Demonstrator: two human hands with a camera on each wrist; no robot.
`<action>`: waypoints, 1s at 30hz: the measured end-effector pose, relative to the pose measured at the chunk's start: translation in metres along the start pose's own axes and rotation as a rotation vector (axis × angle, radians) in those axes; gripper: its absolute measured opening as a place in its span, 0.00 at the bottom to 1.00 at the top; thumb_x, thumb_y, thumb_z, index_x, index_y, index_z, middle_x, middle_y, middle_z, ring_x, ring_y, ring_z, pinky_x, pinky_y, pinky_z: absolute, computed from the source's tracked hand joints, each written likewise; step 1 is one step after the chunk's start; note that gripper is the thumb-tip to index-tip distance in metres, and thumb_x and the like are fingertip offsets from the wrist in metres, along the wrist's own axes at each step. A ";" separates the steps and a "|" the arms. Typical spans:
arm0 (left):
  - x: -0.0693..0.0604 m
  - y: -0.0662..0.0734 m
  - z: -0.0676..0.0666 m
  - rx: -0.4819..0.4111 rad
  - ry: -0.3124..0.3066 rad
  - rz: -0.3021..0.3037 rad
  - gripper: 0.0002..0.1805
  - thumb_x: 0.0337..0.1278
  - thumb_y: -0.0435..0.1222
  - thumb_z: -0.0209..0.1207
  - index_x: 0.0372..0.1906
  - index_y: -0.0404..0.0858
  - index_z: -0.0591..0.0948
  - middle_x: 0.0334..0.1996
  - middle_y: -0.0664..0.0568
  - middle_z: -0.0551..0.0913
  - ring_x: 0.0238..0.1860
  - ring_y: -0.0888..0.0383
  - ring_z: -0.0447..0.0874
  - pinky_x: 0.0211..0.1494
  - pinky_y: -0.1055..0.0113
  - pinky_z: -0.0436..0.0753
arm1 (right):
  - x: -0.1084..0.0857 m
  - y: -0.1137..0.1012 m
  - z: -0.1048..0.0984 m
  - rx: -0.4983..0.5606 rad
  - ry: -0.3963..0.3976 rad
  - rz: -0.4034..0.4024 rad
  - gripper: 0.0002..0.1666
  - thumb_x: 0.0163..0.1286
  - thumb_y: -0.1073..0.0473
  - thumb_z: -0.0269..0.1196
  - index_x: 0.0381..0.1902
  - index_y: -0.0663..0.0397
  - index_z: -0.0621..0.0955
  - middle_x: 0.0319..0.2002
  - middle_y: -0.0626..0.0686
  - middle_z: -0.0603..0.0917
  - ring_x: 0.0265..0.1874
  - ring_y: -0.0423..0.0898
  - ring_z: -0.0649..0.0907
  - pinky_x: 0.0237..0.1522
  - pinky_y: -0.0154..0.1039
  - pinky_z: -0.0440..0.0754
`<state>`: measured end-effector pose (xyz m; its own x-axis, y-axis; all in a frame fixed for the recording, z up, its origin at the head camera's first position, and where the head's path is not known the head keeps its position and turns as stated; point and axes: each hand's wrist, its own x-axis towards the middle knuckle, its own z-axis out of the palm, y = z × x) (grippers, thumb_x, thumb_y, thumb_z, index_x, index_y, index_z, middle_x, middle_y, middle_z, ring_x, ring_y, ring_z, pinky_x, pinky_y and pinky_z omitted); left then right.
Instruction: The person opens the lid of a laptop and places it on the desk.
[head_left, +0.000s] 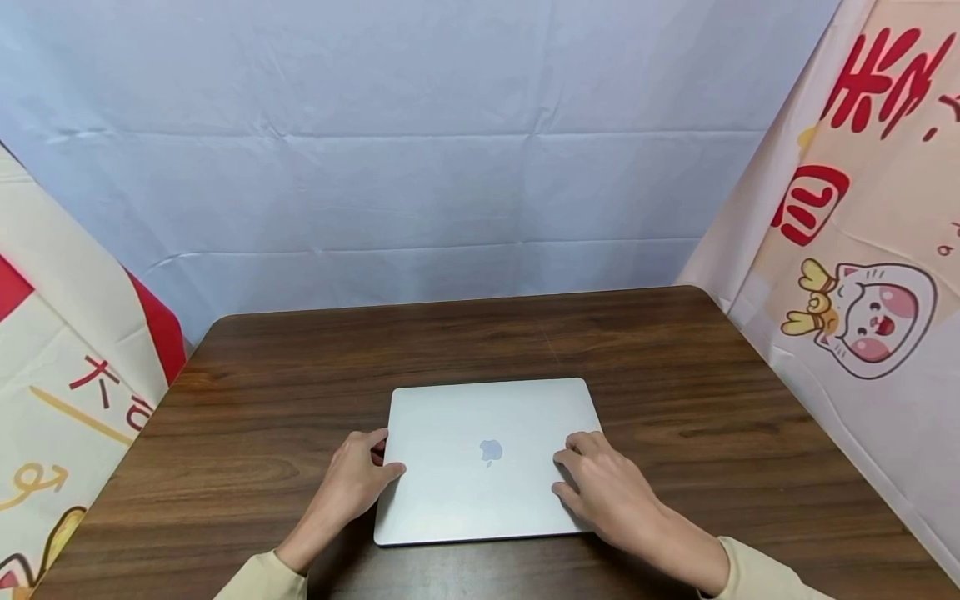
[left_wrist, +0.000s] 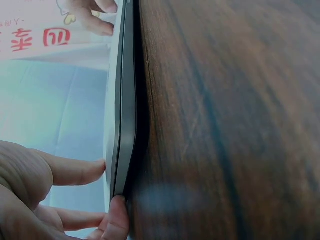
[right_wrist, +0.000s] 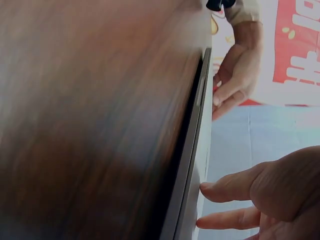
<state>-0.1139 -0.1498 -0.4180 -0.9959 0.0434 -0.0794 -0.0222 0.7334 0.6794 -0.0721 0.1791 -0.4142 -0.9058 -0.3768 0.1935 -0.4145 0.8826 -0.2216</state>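
Observation:
A closed silver laptop (head_left: pixel 442 500) lies flat on the brown wooden table, its lid with a logo facing up. At its left edge, my left hand (head_left: pixel 351 479) has the thumb on the lid and fingers against the side. The left wrist view shows this hand (left_wrist: pixel 30 195) pinching the laptop (left_wrist: pixel 128 100) near a corner. Over the right part of the lid, my right hand (head_left: pixel 611 492) rests its thumb and fingertips on the surface. From the right wrist, the thumb and a finger of that hand (right_wrist: pixel 285 195) touch the lid; its other fingertips are out of view.
The wooden table (head_left: pixel 262 375) extends around the laptop. Behind it hangs a pale blue-white cloth (head_left: pixel 420 167). Printed cloths with red characters and cartoon figures hang at the left (head_left: pixel 82 333) and right (head_left: pixel 885 208).

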 end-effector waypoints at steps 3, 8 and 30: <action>0.000 0.000 0.000 0.001 0.003 0.000 0.32 0.54 0.30 0.71 0.63 0.19 0.76 0.47 0.38 0.80 0.40 0.52 0.79 0.39 0.59 0.81 | 0.000 -0.006 0.002 -0.007 -0.003 -0.050 0.16 0.63 0.57 0.75 0.44 0.60 0.87 0.48 0.58 0.83 0.49 0.54 0.81 0.38 0.48 0.86; 0.000 -0.001 0.000 0.000 0.003 0.014 0.32 0.55 0.30 0.71 0.64 0.19 0.76 0.48 0.38 0.80 0.39 0.52 0.79 0.38 0.59 0.80 | 0.002 -0.015 0.005 -0.019 0.003 -0.132 0.17 0.63 0.55 0.75 0.44 0.60 0.88 0.48 0.59 0.83 0.48 0.54 0.81 0.40 0.49 0.86; -0.013 0.001 0.005 0.013 -0.048 0.035 0.45 0.53 0.35 0.75 0.71 0.18 0.66 0.62 0.29 0.70 0.63 0.37 0.72 0.62 0.43 0.75 | -0.001 -0.043 0.018 -0.080 0.021 -0.333 0.25 0.65 0.42 0.71 0.50 0.54 0.84 0.51 0.56 0.80 0.50 0.52 0.77 0.42 0.46 0.79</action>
<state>-0.1006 -0.1464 -0.4197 -0.9907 0.1018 -0.0906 0.0145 0.7395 0.6730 -0.0553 0.1365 -0.4221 -0.7198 -0.6426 0.2624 -0.6781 0.7318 -0.0679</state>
